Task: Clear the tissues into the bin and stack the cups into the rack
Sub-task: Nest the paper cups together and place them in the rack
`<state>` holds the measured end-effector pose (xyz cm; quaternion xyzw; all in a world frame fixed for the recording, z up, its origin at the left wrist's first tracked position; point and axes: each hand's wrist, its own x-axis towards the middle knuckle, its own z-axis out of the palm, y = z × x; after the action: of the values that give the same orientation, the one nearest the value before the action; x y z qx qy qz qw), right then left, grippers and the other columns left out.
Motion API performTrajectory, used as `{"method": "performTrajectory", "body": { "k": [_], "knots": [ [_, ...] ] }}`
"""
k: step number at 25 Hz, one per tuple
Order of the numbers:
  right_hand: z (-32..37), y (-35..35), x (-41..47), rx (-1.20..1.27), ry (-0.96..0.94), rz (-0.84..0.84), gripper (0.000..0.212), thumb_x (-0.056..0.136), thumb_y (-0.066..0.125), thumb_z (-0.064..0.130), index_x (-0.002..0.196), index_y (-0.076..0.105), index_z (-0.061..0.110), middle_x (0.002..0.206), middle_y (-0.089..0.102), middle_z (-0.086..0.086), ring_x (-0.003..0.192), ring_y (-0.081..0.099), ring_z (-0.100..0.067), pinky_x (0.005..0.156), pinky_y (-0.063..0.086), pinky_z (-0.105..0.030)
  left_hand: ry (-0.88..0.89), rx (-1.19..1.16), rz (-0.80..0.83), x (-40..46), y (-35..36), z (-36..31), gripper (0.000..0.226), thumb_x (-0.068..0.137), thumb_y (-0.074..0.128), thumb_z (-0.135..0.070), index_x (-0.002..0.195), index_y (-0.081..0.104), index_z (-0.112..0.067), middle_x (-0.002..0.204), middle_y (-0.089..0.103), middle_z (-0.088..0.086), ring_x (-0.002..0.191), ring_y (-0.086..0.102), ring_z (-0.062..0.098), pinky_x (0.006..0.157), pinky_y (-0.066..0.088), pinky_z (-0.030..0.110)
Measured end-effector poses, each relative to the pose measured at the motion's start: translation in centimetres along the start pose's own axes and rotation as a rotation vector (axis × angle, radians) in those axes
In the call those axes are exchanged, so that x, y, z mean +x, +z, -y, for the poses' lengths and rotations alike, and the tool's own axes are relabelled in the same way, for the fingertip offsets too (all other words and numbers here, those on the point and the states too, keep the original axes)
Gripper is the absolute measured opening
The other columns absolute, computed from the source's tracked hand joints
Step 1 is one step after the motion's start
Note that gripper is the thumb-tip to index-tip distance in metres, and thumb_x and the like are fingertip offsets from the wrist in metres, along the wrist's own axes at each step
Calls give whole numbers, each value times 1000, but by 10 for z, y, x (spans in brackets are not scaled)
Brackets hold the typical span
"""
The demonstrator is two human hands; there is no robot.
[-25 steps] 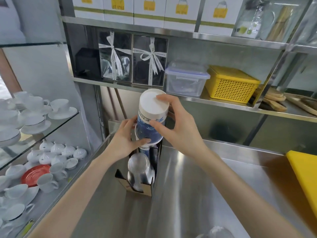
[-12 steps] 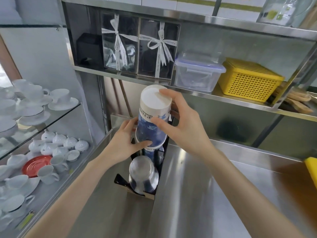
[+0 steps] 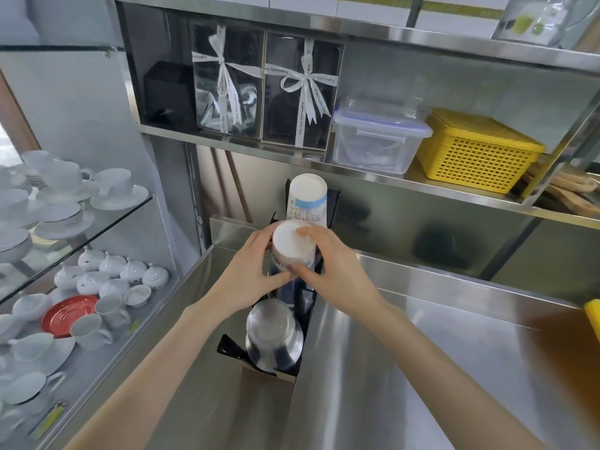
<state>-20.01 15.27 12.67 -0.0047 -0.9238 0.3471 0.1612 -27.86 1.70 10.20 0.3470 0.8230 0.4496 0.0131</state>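
An upturned white and blue paper cup (image 3: 293, 243) sits low in the middle slot of the black cup rack (image 3: 229, 345) on the steel counter. My left hand (image 3: 248, 277) grips its left side and my right hand (image 3: 334, 271) holds its right side and top. Behind it a second upturned paper cup stack (image 3: 307, 199) with blue drawings stands taller in the rear slot. In the front slot rests an upturned clear plastic cup (image 3: 274, 336). No tissues or bin are in view.
A steel shelf above holds two ribboned gift boxes (image 3: 264, 89), a clear lidded tub (image 3: 380, 138) and a yellow basket (image 3: 475, 151). To the left, glass shelves carry white cups, teapots and a red saucer (image 3: 66, 315). A yellow board edge (image 3: 592, 315) shows at the right.
Both hands have pushed the paper cup down into the rack's middle slot. The taller rear cup stack, hidden before, has come into view behind it.
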Motion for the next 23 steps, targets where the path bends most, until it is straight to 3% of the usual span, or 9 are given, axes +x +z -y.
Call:
{"method": "performTrajectory", "body": {
  "k": [2, 4, 8, 10, 14, 17, 21, 23],
  "knots": [
    [-9, 4, 0, -96, -10, 36, 41, 83, 60, 18, 122, 49, 13, 141, 41, -2, 125, 44, -19, 98, 31, -17, 7, -5, 0, -1, 2, 5, 66, 70, 73, -30, 127, 41, -23, 129, 51, 0, 112, 48, 9, 101, 41, 32],
    [-13, 7, -1, -127, -13, 41, 38, 84, 58, 19, 122, 51, 13, 142, 40, 0, 124, 45, -19, 101, 36, -25, 3, -3, -14, -2, 4, 6, 61, 72, 73, -24, 125, 44, -21, 127, 52, 1, 108, 50, 8, 98, 41, 29],
    [-12, 12, -3, -138, -10, 36, 42, 87, 55, 22, 127, 45, 17, 147, 34, 3, 127, 43, -21, 103, 41, -35, -12, 16, -5, 0, 4, 7, 61, 73, 72, -26, 126, 42, -21, 129, 51, 1, 111, 51, 11, 100, 41, 32],
    [-13, 14, -7, -195, -35, 64, 49, 88, 53, 22, 134, 36, 18, 151, 27, 1, 132, 36, -21, 104, 37, -34, -39, 67, 38, 0, 0, 8, 69, 74, 70, -30, 133, 35, -21, 136, 47, 3, 119, 49, 16, 105, 40, 39],
    [-15, 10, -21, -303, -29, 97, 61, 89, 50, 21, 141, 19, 21, 156, 11, -3, 140, 20, -24, 112, 24, -34, -62, 304, 89, -11, -6, 1, 82, 81, 60, -37, 143, 10, -18, 151, 25, 6, 138, 27, 22, 113, 27, 39],
    [-13, 3, -39, -355, -19, 70, 62, 89, 50, 23, 142, 18, 20, 156, 10, -6, 143, 13, -24, 116, 16, -35, -3, 531, 35, -27, -13, -10, 72, 86, 50, -41, 143, 11, -19, 152, 21, 3, 141, 18, 22, 116, 20, 41],
    [-7, -7, -80, -424, 47, 104, 59, 91, 45, 29, 142, 16, 24, 156, 4, -2, 144, 3, -20, 117, 6, -34, 65, 651, 33, -54, -18, -32, 61, 88, 38, -46, 141, 19, -22, 152, 22, 1, 142, 16, 22, 117, 15, 41],
    [-3, -13, -102, -432, 62, 97, 58, 91, 44, 30, 142, 16, 25, 157, 4, 0, 144, 0, -19, 117, 3, -34, 105, 695, 64, -69, -17, -42, 72, 77, 17, -58, 139, 25, -22, 152, 23, 2, 142, 15, 23, 116, 13, 42]
  ]
}}
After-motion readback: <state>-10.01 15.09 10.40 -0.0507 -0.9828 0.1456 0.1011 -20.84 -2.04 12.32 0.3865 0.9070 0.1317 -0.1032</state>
